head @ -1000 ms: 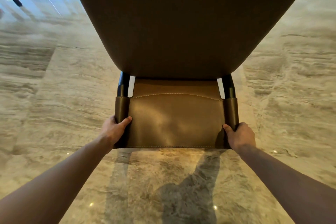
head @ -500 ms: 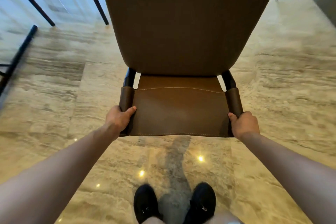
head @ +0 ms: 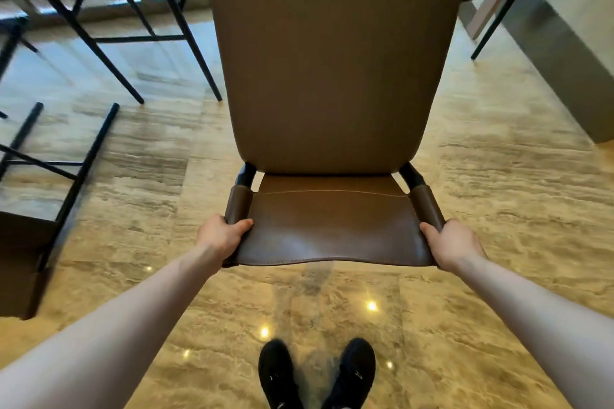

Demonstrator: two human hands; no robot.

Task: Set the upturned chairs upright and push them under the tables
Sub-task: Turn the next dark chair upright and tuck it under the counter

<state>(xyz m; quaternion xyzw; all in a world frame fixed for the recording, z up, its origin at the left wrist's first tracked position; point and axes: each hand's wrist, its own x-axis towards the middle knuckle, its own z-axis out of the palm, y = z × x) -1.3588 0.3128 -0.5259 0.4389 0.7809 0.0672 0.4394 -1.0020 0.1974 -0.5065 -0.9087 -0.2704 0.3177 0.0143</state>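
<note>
Polished marble floor [head: 481,209], black table legs [head: 179,26] at upper left.
Left hand [head: 222,236] and right hand [head: 453,244] each curled tight around the brown chair [head: 335,70] backrest's sides.

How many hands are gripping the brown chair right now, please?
2. The left hand grips the left end of the brown chair backrest's top edge; the right hand grips the right end. Fingers wrap behind, mostly hidden.
</note>
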